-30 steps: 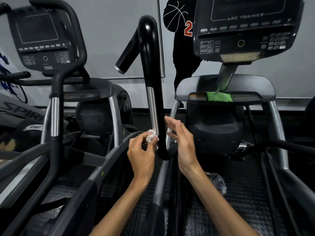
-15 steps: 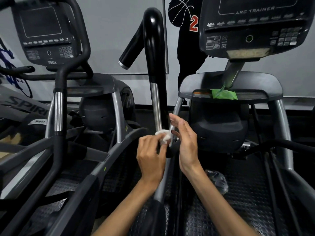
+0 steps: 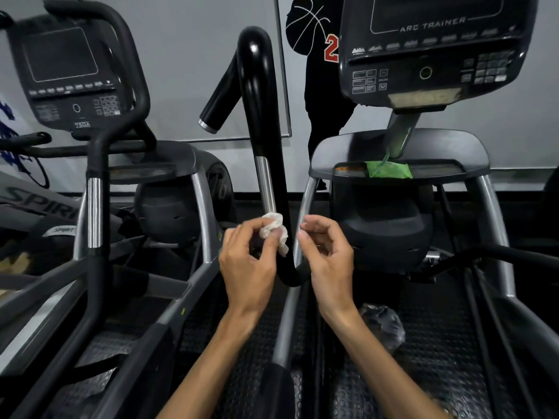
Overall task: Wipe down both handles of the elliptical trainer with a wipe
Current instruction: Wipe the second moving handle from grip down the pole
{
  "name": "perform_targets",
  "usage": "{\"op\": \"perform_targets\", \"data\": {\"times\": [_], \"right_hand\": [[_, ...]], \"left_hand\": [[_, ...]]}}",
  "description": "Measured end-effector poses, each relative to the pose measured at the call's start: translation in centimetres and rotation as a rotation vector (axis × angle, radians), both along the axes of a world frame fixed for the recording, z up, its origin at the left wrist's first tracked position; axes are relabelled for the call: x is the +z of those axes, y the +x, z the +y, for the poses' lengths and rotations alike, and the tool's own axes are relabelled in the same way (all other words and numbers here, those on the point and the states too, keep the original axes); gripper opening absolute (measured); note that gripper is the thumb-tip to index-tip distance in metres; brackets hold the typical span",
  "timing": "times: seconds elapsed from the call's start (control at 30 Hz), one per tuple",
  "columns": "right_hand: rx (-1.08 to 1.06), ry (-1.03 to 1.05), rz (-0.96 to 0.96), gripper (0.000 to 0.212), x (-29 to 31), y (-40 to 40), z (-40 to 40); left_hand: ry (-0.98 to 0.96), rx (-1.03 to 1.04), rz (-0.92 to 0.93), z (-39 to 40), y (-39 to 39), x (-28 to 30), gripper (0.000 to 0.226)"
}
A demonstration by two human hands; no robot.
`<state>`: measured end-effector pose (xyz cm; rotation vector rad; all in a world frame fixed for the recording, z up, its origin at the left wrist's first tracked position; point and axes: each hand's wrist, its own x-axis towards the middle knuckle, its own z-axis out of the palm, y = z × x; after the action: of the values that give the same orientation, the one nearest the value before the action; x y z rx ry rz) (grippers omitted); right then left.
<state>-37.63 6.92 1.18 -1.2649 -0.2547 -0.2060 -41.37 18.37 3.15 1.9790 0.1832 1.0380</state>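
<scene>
A tall black handle [image 3: 257, 95] of the Arc Trainer rises in the middle of the view, with a silver strip [image 3: 266, 186] low on its shaft and a bend at the bottom. My left hand [image 3: 246, 267] pinches a crumpled white wipe [image 3: 273, 229] just left of the shaft, near the strip's lower end. My right hand [image 3: 328, 255] hovers on the shaft's right side with its fingers curled and holding nothing. The trainer's other handle is out of view.
The trainer's console [image 3: 429, 52] hangs at upper right above a tray holding a green packet [image 3: 388, 170]. A second machine with its own console [image 3: 69, 74] and black handle [image 3: 95, 189] stands on the left. A person in black [image 3: 320, 86] stands behind. A clear bag [image 3: 382, 326] lies on the floor.
My right hand's fingers have gone from straight to curled. My left hand has drawn the wipe slightly left and up beside the shaft.
</scene>
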Motion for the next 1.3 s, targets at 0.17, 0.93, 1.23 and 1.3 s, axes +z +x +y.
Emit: {"op": "perform_targets", "data": {"times": [0.17, 0.93, 1.23, 1.3], "right_hand": [[0.136, 0.059, -0.125, 0.021, 2.4, -0.1, -0.1], [-0.378, -0.346, -0.561, 0.015, 7.0, 5.5, 3.1], [-0.469, -0.242, -0.531, 0.011, 7.7, 5.6, 4.2], [-0.453, -0.246, -0.529, 0.009, 7.2, 5.6, 4.0]], "left_hand": [[-0.136, -0.341, 0.042, -0.1, 0.3, 3.7, 0.014], [0.606, 0.008, -0.110, 3.9, 5.1, 12.1, 0.039], [0.524, -0.106, -0.179, 5.2, 6.5, 13.3, 0.047], [0.481, -0.127, -0.189, 5.3, 6.6, 13.1, 0.042]]}}
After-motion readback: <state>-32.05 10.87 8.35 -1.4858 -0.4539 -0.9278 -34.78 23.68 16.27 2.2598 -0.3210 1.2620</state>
